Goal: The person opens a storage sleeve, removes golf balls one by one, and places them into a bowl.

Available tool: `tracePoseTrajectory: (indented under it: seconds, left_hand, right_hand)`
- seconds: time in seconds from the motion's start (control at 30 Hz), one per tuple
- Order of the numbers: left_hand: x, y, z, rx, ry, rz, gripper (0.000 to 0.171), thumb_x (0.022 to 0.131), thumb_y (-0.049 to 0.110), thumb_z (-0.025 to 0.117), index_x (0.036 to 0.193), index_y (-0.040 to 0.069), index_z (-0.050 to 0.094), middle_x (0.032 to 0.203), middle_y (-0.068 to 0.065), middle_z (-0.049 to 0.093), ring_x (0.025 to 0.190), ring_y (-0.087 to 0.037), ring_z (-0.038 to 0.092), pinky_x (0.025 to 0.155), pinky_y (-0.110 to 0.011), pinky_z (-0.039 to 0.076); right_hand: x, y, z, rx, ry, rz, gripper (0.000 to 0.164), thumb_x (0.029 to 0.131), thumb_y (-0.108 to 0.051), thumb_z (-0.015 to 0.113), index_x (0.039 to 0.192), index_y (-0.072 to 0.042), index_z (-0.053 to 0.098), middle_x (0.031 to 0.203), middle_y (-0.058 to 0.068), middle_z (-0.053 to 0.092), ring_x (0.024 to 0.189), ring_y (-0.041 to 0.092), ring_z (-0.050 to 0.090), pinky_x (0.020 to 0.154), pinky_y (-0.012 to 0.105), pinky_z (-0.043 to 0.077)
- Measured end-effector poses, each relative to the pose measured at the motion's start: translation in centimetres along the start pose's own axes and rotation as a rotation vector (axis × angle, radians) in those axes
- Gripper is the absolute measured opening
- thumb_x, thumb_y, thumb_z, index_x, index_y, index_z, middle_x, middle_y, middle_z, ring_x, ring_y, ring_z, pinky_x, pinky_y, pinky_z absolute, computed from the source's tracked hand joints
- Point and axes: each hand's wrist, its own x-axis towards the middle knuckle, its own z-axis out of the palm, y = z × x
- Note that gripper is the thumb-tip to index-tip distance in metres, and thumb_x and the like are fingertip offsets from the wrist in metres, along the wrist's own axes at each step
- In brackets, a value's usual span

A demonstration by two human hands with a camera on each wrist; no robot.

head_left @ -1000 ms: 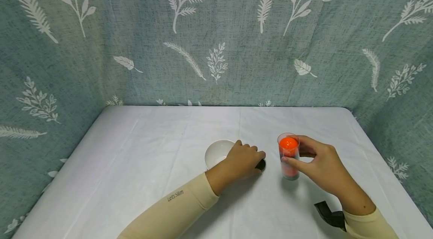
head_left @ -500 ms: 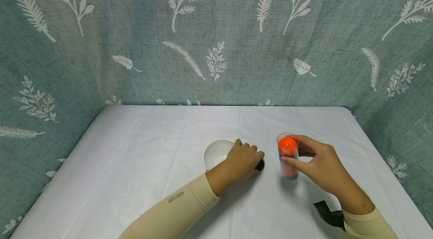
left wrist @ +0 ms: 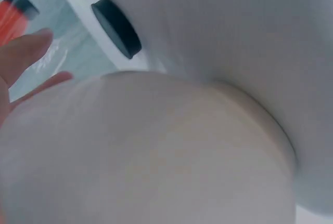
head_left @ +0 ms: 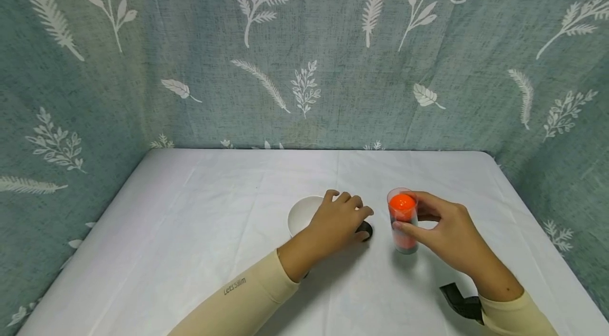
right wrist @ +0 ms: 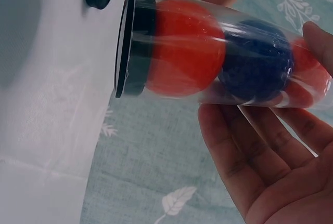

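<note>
My right hand (head_left: 447, 238) grips a clear tube (head_left: 404, 243) with its thumb and fingers and holds it upright. Inside the tube, the right wrist view shows an orange ball (right wrist: 184, 47), a dark blue ball (right wrist: 257, 60) and another orange-red ball (right wrist: 307, 73). A black cap (right wrist: 136, 52) closes the tube's lower end. My left hand (head_left: 330, 225) hovers over a round black lid (head_left: 366, 229) with its fingers loosely bent. In the left wrist view, the lid (left wrist: 117, 29) lies on the table apart from the fingers.
A white bowl (head_left: 301, 214) stands on the white-covered table (head_left: 214, 204), partly behind my left hand and forearm. A black strap piece (head_left: 461, 301) hangs by my right sleeve. Patterned green curtain (head_left: 333, 87) surrounds the table's back and sides.
The fingers of my left hand have lifted and spread away from the black lid, which stays in place. The tube in my right hand has shifted very slightly left.
</note>
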Motion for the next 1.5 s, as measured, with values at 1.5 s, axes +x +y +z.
tracePoseTrajectory:
  seconds: [1.5]
  left_hand:
    - [-7.0, -1.7, -3.7, -0.585, 0.544, -0.007, 0.028, 0.092, 0.033, 0.073, 0.117, 0.023, 0.069, 0.110, 0.010, 0.068, 0.101, -0.006, 0.063, 0.098, -0.034, 0.047]
  right_hand:
    - [-1.3, -2.6, 3.9, -0.025, -0.050, -0.251, 0.065, 0.076, -0.018, 0.088, 0.135, -0.023, 0.061, 0.124, -0.009, 0.067, 0.109, 0.009, 0.064, 0.098, 0.007, 0.042]
